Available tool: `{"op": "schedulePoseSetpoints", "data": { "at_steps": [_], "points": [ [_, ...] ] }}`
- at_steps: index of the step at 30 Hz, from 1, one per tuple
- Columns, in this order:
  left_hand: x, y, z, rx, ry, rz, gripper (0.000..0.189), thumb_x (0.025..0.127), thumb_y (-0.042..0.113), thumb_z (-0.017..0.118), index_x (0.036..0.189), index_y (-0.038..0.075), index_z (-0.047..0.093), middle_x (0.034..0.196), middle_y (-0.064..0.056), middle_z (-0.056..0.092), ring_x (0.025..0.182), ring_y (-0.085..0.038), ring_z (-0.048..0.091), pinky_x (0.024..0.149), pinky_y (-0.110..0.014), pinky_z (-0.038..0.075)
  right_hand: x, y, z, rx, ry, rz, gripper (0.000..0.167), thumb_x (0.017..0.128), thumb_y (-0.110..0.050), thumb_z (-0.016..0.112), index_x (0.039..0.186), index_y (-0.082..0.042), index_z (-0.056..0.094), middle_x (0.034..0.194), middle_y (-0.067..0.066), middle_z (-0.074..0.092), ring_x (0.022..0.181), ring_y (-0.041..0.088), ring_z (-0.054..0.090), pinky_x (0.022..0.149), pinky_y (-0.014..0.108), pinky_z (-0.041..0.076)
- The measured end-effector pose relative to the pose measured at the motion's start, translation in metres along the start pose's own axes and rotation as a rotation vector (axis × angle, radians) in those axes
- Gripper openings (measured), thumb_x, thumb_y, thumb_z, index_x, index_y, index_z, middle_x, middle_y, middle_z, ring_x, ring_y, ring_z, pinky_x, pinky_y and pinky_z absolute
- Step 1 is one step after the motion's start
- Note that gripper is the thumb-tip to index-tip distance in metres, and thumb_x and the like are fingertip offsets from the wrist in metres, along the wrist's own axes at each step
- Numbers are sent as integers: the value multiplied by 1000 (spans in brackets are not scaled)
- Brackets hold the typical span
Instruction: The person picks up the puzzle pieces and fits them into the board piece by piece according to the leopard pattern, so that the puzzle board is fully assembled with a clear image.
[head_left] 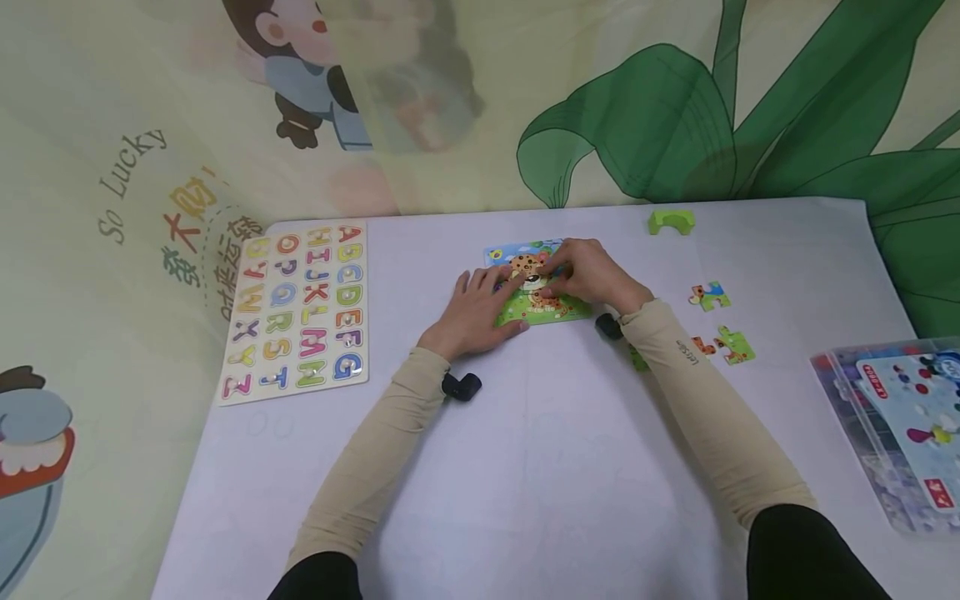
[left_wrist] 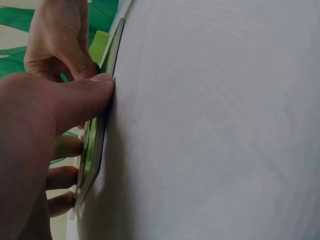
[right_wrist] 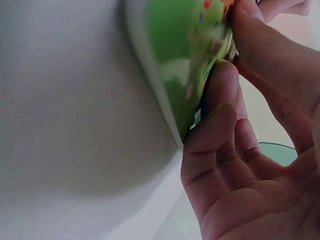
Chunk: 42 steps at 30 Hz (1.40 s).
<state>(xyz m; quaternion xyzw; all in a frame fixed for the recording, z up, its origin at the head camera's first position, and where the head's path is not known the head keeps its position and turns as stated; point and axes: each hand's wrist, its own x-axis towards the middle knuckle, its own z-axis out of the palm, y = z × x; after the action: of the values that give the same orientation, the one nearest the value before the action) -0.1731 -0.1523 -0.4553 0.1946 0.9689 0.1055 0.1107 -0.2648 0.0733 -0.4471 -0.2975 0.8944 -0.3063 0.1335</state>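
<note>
A jigsaw puzzle (head_left: 540, 315) with a spotted cartoon animal on green grass lies near the back middle of the white table. My left hand (head_left: 480, 315) rests on its left side with fingers extended over the picture. In the left wrist view the left thumb (left_wrist: 85, 97) lies along the puzzle's near edge. From the right, my right hand (head_left: 592, 273) pinches a puzzle piece at the picture's right half, fingers bent. The right wrist view shows the right fingertips (right_wrist: 225, 75) at the puzzle's surface; they hide most of the piece.
Loose puzzle pieces (head_left: 710, 296) lie to the right, with a green one (head_left: 638, 359) partly under the right sleeve. Behind them stands a green arch-shaped block (head_left: 671, 221). An alphabet board (head_left: 300, 389) lies at left. A clear plastic box (head_left: 870, 467) sits at the right edge.
</note>
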Motion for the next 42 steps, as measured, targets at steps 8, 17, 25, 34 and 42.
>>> {"op": "schedulePoseSetpoints", "data": {
  "at_steps": [8, 17, 25, 34, 42],
  "points": [
    [0, 0, 2, -6, 16, 3, 80, 105, 56, 57, 170, 20, 28, 171, -10, 27, 153, -35, 30, 130, -63, 16, 1, -2, -2, 46, -20, 35, 47, 86, -11, 89, 130, -2, 74, 115, 17, 75, 88, 26, 72, 89, 42, 57],
    [0, -1, 3, -17, 14, -2, 78, 106, 56, 56, 169, 19, 29, 172, -10, 25, 154, -35, 29, 130, -64, 15, 3, -4, 0, -6, -83, 17, 51, 93, -9, 83, 141, -5, 68, 124, 20, 65, 98, 31, 65, 90, 45, 53],
    [0, -2, 5, -4, 27, -6, 77, 106, 56, 55, 169, 19, 30, 172, -11, 26, 154, -35, 30, 131, -63, 16, 3, -9, -1, -131, -121, -39, 42, 97, -7, 73, 139, -4, 70, 118, 20, 61, 96, 31, 56, 84, 45, 49],
    [0, 1, 4, 10, 7, -11, 77, 107, 57, 54, 169, 20, 29, 172, -11, 25, 155, -35, 29, 131, -63, 16, 2, -13, -1, -210, -135, -16, 39, 97, -7, 72, 136, -4, 72, 118, 21, 60, 103, 34, 56, 94, 50, 51],
    [1, 4, -1, 35, -22, -21, 80, 106, 57, 56, 170, 19, 26, 172, -10, 27, 154, -34, 31, 130, -62, 21, 3, -13, 1, -259, -118, -28, 39, 98, -12, 75, 136, -3, 72, 118, 21, 61, 104, 35, 60, 95, 51, 54]
  ]
}}
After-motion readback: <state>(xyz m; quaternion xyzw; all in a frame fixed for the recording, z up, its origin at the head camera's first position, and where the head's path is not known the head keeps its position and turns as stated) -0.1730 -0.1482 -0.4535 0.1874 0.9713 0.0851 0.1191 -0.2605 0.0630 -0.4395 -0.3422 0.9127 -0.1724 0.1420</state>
